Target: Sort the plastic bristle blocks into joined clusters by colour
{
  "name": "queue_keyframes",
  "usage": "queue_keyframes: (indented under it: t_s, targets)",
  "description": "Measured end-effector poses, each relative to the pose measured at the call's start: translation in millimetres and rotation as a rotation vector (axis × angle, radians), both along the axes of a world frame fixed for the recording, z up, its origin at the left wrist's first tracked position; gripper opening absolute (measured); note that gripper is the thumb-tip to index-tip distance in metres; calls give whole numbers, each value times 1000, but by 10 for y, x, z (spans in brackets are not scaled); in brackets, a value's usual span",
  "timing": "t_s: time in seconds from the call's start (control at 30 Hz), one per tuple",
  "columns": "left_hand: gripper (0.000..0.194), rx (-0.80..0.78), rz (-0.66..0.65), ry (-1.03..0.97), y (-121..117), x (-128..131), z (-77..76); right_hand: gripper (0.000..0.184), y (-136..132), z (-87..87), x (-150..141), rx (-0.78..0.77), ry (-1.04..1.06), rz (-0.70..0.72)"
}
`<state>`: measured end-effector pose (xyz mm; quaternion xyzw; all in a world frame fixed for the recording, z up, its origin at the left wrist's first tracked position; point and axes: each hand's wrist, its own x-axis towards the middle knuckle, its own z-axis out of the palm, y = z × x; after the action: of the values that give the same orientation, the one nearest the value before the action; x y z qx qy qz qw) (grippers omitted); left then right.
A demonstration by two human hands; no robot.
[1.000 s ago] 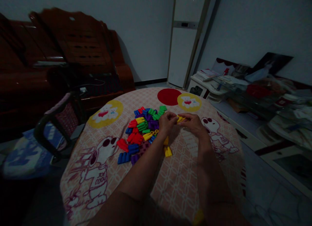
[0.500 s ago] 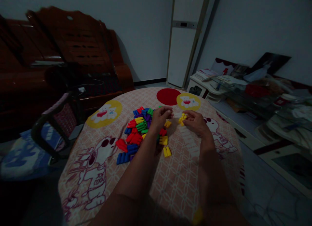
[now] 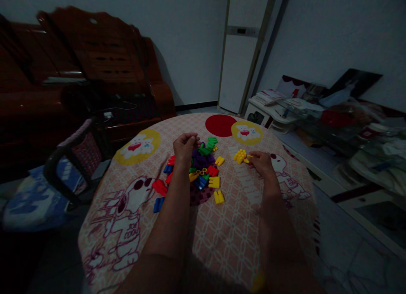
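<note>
Home living room: wooden settee (image 3: pixel 106 53), cartoon tablecloth (image 3: pixel 222 239).

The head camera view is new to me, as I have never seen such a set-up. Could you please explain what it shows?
There is no machine: you see a person's two bare hands, from a camera worn on that person's head, looking forward and down. Before them stands a round table covered with a pink patterned cloth. On it lies a pile of red, blue, green, purple and yellow plastic pieces. The left hand is over the pile's left side; whether it holds anything is hidden. The right hand has its fingertips at a knobbly yellow plastic cluster; how firmly is too dim to tell.
</note>
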<state>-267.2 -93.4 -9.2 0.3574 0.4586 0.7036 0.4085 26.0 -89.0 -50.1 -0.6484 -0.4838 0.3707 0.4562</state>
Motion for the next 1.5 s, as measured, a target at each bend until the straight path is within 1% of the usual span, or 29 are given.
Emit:
queue_keyframes:
  t_s: [0.13,0.2,0.3,0.4,0.5,0.6,0.67,0.7,0.77,0.83,0.87,0.9,0.93,0.97,1.03,1.1,1.13,1.2,1.27,1.37,1.43,1.5]
  targets:
    - [22,5,31,-11,-11,-51,0,44,-16,17,8,15,99,-3]
    - [22,13,36,4,-16,-86,-4,49,-18,19,3,26,91,-3]
    - [23,29,52,22,-31,-165,3,47,-18,18,-19,37,28,4]
    - [23,33,80,65,-65,-305,34,44,-16,2,-33,33,-12,15]
    - [21,4,102,145,-114,-484,75,49,0,-14,-8,42,-23,8]
    - [19,-23,146,215,-154,-624,102,51,30,31,4,154,-83,-57]
    - [19,-27,172,230,-164,-665,107,46,30,109,-68,245,-113,-37]
    - [19,-27,180,231,-163,-668,107,42,16,157,-141,281,-122,11]
    - [19,-29,190,231,-156,-648,109,32,-43,243,-364,339,-149,169]
    - [19,-30,187,234,-149,-609,116,23,-135,282,-656,373,-221,384]
    - [19,-28,182,236,-147,-588,122,20,-186,276,-810,386,-259,501]
    - [18,-25,177,237,-147,-567,129,20,-237,253,-956,401,-317,626]
    - [18,-22,171,238,-148,-548,138,22,-284,216,-1089,417,-388,722]
    - [18,-21,162,240,-150,-530,147,25,-324,171,-1202,433,-468,791]
    - [17,-23,151,240,-151,-495,162,22,-377,79,-1356,460,-607,851]
    - [17,-22,141,238,-147,-457,169,13,-394,26,-1416,465,-678,848]
    - [17,-21,135,236,-142,-435,169,8,-391,20,-1418,458,-680,834]
    - [17,-14,114,241,-129,-390,155,2,-371,44,-1384,433,-629,800]
    - [18,-17,51,288,-116,-347,127,3,-341,86,-1323,401,-535,767]
    - [16,-44,-130,446,-101,-295,70,4,-282,115,-1220,356,-348,685]
    - [14,-72,-272,553,-99,-259,34,7,-232,101,-1158,343,-187,599]
    - [15,-106,-392,612,-102,-208,5,13,-182,80,-1110,321,-14,502]
